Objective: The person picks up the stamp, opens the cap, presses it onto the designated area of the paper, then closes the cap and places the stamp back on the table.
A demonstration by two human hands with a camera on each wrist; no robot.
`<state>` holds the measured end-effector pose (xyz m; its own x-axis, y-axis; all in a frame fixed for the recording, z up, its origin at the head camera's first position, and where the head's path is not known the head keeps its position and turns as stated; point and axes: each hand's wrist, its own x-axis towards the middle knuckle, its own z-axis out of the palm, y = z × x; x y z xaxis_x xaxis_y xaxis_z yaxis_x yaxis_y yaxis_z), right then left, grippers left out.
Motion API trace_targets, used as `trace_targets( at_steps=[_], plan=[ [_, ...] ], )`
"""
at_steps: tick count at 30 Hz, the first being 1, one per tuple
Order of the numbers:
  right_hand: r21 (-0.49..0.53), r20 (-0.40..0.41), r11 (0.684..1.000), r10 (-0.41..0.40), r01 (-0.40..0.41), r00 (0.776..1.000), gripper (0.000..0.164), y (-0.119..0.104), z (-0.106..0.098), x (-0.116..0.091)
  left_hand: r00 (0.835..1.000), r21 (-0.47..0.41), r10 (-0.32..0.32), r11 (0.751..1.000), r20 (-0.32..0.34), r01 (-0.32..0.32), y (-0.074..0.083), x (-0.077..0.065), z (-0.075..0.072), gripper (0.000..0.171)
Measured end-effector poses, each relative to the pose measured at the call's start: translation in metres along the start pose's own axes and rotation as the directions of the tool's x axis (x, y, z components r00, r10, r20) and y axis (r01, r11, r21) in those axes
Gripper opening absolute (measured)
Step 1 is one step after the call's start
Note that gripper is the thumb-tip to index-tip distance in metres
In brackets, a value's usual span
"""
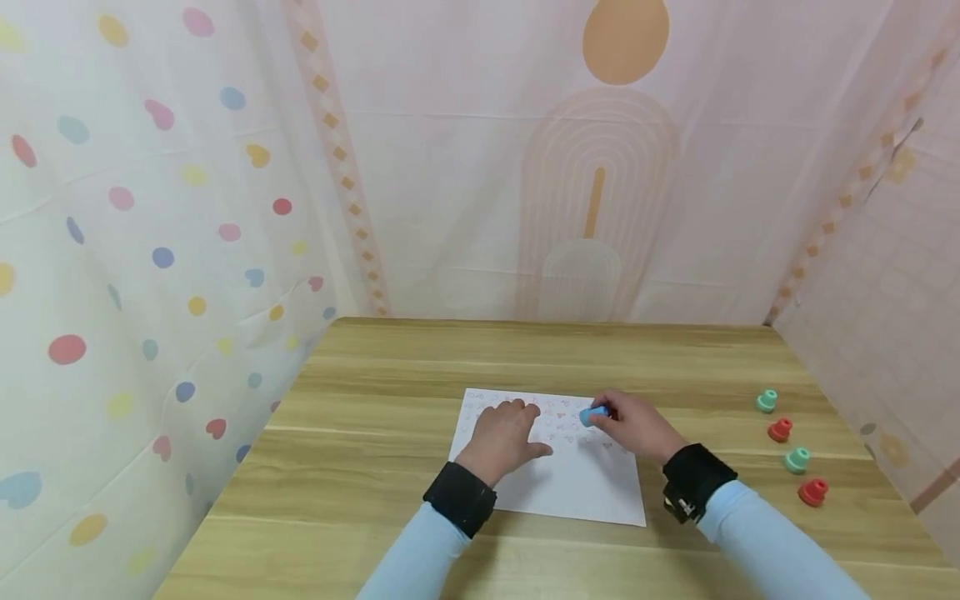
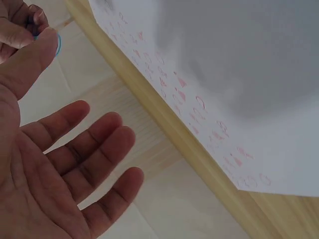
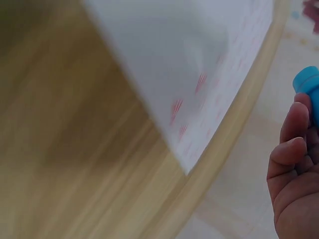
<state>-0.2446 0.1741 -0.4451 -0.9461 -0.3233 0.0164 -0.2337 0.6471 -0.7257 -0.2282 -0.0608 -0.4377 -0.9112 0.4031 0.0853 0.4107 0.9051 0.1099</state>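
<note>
Head view: right fingers (image 1: 608, 399) round blue cylinder (image 1: 590, 416), left fingers (image 1: 531, 411) apart, apparently above paper (image 1: 581, 492), inside its edges.

2 arms (image 1: 780, 542) angled inward, left hand (image 1: 498, 437) spread (thumb (image 1: 538, 450) apart), right hand (image 1: 637, 425) pinching

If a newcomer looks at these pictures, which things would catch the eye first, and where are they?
Probably first the bright blue piece, held by the right hand near the far right corner of the white sheet with small reddish marks. Next, two green pieces and two red pieces, alternating in a row at the table's right side. The curtain with colourful dots also stands out on the left.
</note>
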Motion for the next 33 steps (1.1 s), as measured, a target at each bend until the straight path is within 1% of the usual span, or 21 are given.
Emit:
trace_targets(
  at_steps=[5, 10, 14, 17, 23, 27, 29, 33],
  plan=[
    [-0.081, -0.003, 0.996, 0.046, -0.046, 0.999, 0.021, 0.015, -0.019, 0.008, 0.999, 0.033, -0.046, 0.998, 0.006, 0.046, -0.003, -0.006, -0.001, 0.057],
    [-0.195, -0.028, 0.980, 0.026, -0.030, 0.999, 0.022, 0.033, -0.034, 0.023, 0.998, 0.072, -0.066, 0.995, 0.012, 0.065, -0.006, -0.009, 0.000, 0.053],
    [-0.328, -0.047, 0.944, -0.008, -0.008, 0.999, 0.024, 0.049, -0.041, 0.034, 0.998, 0.102, -0.064, 0.993, 0.018, 0.062, -0.008, -0.010, 0.001, 0.052],
    [-0.394, -0.057, 0.919, -0.009, -0.014, 0.998, 0.024, 0.056, -0.044, 0.040, 0.998, 0.109, -0.059, 0.992, 0.013, 0.058, -0.008, -0.011, 0.002, 0.052],
    [-0.468, -0.069, 0.882, 0.014, -0.045, 0.998, 0.021, 0.064, -0.047, 0.047, 0.998, 0.098, -0.058, 0.993, -0.004, 0.058, -0.009, -0.014, 0.001, 0.055],
    [-0.513, -0.072, 0.857, 0.011, -0.047, 0.997, 0.019, 0.071, -0.046, 0.051, 0.998, 0.095, -0.063, 0.994, 0.006, 0.062, -0.010, -0.015, 0.001, 0.055],
    [-0.521, -0.067, 0.853, 0.013, -0.046, 0.998, 0.018, 0.074, -0.045, 0.053, 0.998, 0.092, -0.064, 0.994, 0.015, 0.062, -0.010, -0.015, 0.002, 0.055],
    [-0.518, -0.058, 0.854, 0.025, -0.052, 0.998, 0.018, 0.076, -0.043, 0.055, 0.998, 0.085, -0.066, 0.994, 0.019, 0.064, -0.009, -0.016, 0.002, 0.057]
  ],
)
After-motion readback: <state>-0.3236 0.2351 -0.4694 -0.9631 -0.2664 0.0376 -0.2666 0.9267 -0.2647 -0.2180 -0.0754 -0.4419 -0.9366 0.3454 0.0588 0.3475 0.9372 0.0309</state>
